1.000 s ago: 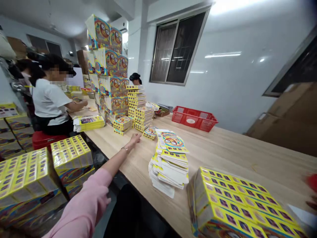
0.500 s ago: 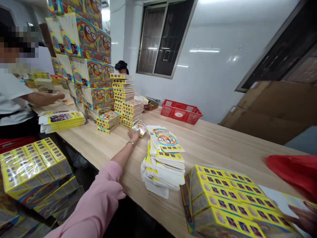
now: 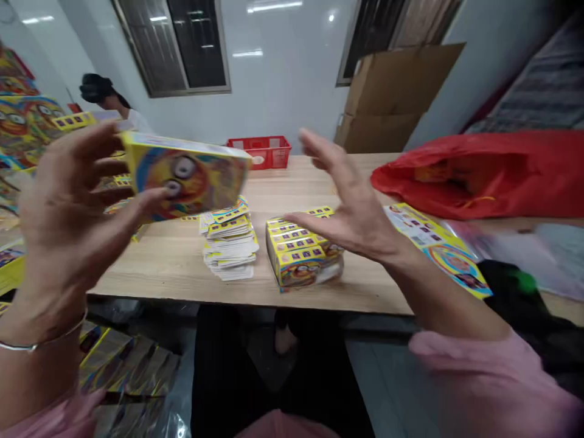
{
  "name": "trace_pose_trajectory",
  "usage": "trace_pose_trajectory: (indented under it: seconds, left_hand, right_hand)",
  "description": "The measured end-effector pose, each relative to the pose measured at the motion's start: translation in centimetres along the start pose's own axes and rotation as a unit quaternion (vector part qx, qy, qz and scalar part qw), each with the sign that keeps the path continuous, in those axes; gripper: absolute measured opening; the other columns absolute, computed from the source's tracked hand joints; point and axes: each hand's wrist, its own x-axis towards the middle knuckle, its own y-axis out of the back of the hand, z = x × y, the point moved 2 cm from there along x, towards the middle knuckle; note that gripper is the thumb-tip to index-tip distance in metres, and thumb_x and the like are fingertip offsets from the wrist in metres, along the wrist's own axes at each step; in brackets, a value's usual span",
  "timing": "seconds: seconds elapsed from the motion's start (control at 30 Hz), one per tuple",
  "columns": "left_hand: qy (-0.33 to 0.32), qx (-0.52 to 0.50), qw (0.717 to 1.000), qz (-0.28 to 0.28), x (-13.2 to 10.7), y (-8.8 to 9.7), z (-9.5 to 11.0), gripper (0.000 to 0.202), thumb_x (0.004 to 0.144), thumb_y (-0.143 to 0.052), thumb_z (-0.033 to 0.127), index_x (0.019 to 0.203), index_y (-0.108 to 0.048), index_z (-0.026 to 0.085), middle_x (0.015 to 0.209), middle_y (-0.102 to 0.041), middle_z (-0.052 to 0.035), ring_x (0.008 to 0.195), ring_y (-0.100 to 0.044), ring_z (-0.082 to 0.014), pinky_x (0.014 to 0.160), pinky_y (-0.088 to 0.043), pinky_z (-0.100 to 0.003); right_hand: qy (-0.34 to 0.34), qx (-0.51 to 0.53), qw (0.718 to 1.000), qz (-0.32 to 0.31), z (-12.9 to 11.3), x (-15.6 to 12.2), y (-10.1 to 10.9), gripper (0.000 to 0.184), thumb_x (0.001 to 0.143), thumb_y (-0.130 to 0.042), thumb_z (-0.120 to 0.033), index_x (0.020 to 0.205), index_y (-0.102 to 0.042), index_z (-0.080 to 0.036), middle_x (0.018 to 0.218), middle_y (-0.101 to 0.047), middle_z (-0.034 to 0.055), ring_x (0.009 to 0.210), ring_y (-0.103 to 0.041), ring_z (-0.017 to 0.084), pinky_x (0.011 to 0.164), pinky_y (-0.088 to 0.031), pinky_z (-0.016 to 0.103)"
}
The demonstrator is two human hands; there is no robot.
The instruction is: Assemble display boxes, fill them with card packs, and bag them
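Yellow cardboard box with cartoon print (image 3: 191,176) was pinched in my left hand (image 3: 68,213), above the pale wooden table (image 3: 155,261), not yet placed. My right hand (image 3: 353,207) was spread, empty. Rectangular yellow-box block (image 3: 296,250) looked already grouped; flat white-and-yellow carton stack (image 3: 230,249) seemed left to do.

- My camera sits on my head and looks forward and down across the table (image 3: 314,182) from its near side.
- It faces the wall (image 3: 283,91) nearly square on, so the table's front edge runs almost level.
- Closest to the lens are my left hand (image 3: 68,213), large at the left, and my right hand (image 3: 356,213), right of the middle.
- Straight below, the view takes in my legs (image 3: 223,371), seen from above.
- Farthest off, beyond the small-looking red basket (image 3: 279,157), it reaches the window (image 3: 196,48).
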Motion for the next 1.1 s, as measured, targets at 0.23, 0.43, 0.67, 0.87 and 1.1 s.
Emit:
trace_pose_trajectory:
  seconds: [0.23, 0.43, 0.67, 0.87, 1.1]
  left_hand:
    - [-0.113, -0.074, 0.972, -0.191, -1.3, -10.8, 12.2, 0.053, 0.097, -0.049, 0.055, 0.144, -0.034, 0.035, 0.144, -0.052, -0.001, 0.12, -0.062, -0.0246, 0.092, -0.062, -0.043]
    - [-0.141, 0.038, 0.949, -0.281, -7.8, -20.8, 7.9, 0.051, 0.101, -0.038, 0.051, 0.14, -0.048, 0.018, 0.142, -0.057, -0.0151, 0.131, -0.054, -0.0307, 0.109, -0.045, -0.054]
    - [-0.17, 0.078, 0.933, -0.307, -9.5, -24.9, 4.2, 0.044, 0.1, -0.045, 0.047, 0.127, -0.064, 0.017, 0.134, -0.064, -0.0139, 0.125, -0.06, -0.0295, 0.106, -0.047, -0.051]
    - [-0.191, 0.055, 0.927, -0.317, -8.5, -24.7, 3.1, 0.044, 0.099, -0.047, 0.049, 0.129, -0.063, 0.02, 0.133, -0.065, -0.0118, 0.124, -0.062, -0.0265, 0.108, -0.049, -0.048]
    - [-0.178, 0.057, 0.922, -0.339, -8.6, -24.9, 1.9, 0.045, 0.098, -0.049, 0.049, 0.131, -0.062, 0.021, 0.136, -0.063, -0.0103, 0.127, -0.059, -0.026, 0.111, -0.046, -0.05]
  right_hand:
    - [-0.171, 0.194, 0.965, 0.032, 0.6, -5.1, 3.4, 0.061, 0.073, -0.08, -0.053, 0.124, -0.061, -0.025, 0.12, -0.065, 0.0028, 0.123, -0.059, 0.03, 0.102, -0.052, 0.05]
    - [-0.318, 0.269, 0.879, 0.233, 9.3, -16.8, 4.7, 0.06, 0.068, -0.076, -0.066, 0.112, -0.06, -0.029, 0.111, -0.07, 0.0066, 0.112, -0.065, 0.031, 0.103, -0.051, 0.052]
    - [-0.364, 0.336, 0.815, 0.3, 15.8, -22.3, 0.0, 0.052, 0.064, -0.073, -0.063, 0.102, -0.06, -0.031, 0.103, -0.071, 0.0051, 0.109, -0.065, 0.03, 0.103, -0.048, 0.053]
    - [-0.398, 0.378, 0.794, 0.263, 17.7, -23.6, -2.5, 0.05, 0.059, -0.079, -0.058, 0.095, -0.061, -0.028, 0.098, -0.073, 0.0053, 0.103, -0.067, 0.03, 0.098, -0.052, 0.052]
    - [-0.368, 0.357, 0.836, 0.196, 17.4, -22.3, -0.7, 0.054, 0.063, -0.085, -0.046, 0.102, -0.054, -0.027, 0.103, -0.072, 0.003, 0.098, -0.069, 0.025, 0.094, -0.055, 0.044]
